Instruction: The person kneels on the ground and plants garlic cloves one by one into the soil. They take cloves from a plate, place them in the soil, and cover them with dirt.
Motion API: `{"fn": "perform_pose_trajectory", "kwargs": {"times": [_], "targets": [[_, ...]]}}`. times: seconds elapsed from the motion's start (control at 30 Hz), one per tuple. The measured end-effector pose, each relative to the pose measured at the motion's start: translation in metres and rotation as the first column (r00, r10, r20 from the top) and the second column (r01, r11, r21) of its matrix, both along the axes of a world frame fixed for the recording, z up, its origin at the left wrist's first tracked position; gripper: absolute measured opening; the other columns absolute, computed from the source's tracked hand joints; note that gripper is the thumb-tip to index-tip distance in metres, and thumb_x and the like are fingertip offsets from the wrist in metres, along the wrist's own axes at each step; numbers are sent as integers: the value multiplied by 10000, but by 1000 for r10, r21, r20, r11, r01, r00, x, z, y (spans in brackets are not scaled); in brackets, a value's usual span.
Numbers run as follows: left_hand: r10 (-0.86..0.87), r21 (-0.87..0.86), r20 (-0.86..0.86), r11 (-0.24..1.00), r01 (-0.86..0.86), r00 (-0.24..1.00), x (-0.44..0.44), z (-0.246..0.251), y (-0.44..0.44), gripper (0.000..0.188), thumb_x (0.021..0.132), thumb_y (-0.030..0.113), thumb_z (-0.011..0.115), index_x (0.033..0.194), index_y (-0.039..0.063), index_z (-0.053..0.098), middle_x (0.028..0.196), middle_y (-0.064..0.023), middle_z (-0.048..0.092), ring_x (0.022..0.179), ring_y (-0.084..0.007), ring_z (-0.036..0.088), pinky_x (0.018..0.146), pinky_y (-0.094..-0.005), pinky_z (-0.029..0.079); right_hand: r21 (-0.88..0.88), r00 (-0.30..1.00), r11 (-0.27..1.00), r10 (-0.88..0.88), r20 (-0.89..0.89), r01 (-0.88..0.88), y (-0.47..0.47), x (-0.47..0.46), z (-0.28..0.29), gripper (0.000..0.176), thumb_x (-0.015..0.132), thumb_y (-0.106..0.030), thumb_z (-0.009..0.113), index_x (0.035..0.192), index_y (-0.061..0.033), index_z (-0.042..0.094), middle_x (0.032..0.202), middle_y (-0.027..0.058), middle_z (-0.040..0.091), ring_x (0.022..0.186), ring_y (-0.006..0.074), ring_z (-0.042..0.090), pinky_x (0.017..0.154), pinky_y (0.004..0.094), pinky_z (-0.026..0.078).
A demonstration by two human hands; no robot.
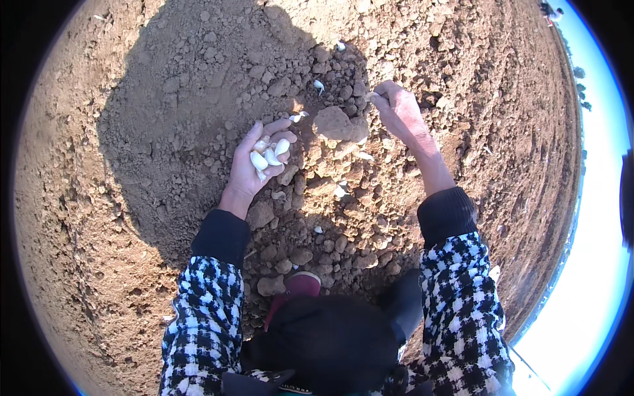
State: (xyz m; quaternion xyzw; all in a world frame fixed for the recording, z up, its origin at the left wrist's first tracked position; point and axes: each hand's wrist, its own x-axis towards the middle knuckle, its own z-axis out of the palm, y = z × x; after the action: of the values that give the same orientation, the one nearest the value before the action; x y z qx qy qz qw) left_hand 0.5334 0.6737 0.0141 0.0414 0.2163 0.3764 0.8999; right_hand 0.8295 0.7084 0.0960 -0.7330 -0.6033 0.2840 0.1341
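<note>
My left hand point(245, 166) is cupped palm-up around several peeled-looking white garlic cloves point(272, 157). Just past its fingertips, a white clove point(296, 118) lies on the soil. To the right, my right hand point(400, 110) is closed over the ground, with a small pale piece point(370, 96) pinched between thumb and finger; the grip hides most of it. Between the hands sits a large clod of earth point(332, 123). Other cloves lie loosely in line along the furrow: one clove point(318, 86) above the clod, another point(341, 46) farther off, and a white clove point(341, 190) below.
Dry, crumbly soil point(500, 114) spreads all around, with a shadow point(173, 109) over its left part. Lumps of earth point(271, 285) surround a red shoe point(302, 284) in front of me. A dark cap point(322, 341) covers the bottom middle. Someone point(552, 14) is far off at upper right.
</note>
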Motion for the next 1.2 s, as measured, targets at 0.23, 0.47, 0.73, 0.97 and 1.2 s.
{"fn": "perform_pose_trajectory", "kwargs": {"times": [0.23,0.47,0.73,0.97,1.2], "targets": [[-7,-7,-21,1000,7,1000,3,-1,0,507,1010,397,388,1249,-29,524,998,-138,661,677,-154,570,380,-187,361,-117,948,992,1,320,38,-42,47,-68,186,920,-166,552,1000,1,529,860,231,639,768,368,656,682,441,523],[6,-38,-69,999,-9,998,1,-2,-4,520,1021,407,359,1260,-27,518,1006,-149,631,677,-149,527,354,-178,373,-187,868,978,168,467,-89,-28,30,-80,162,752,-6,591,907,38,586,898,242,607,813,396,642,749,460,532],[-24,-7,-12,1000,24,1000,1,-1,0,562,1014,442,369,1267,-41,504,1026,-184,637,705,-164,554,371,-180,377,-132,905,991,62,421,-7,-20,31,-62,94,845,-101,587,883,-25,628,771,175,640,706,348,650,681,432,538],[-32,6,-94,999,32,995,2,3,1,496,1013,442,382,1171,18,584,922,-93,650,636,-104,565,386,-181,355,210,861,840,508,19,-500,-35,-117,21,107,836,-166,644,906,-84,652,886,71,597,757,281,650,628,392,527],[-64,-63,-135,996,56,989,2,-3,-1,403,990,391,464,1093,26,602,844,-40,633,596,-99,561,372,-187,317,-339,679,689,714,170,-640,-23,-143,33,366,776,-157,661,1115,-20,646,976,142,691,796,314,689,708,402,555]]}}
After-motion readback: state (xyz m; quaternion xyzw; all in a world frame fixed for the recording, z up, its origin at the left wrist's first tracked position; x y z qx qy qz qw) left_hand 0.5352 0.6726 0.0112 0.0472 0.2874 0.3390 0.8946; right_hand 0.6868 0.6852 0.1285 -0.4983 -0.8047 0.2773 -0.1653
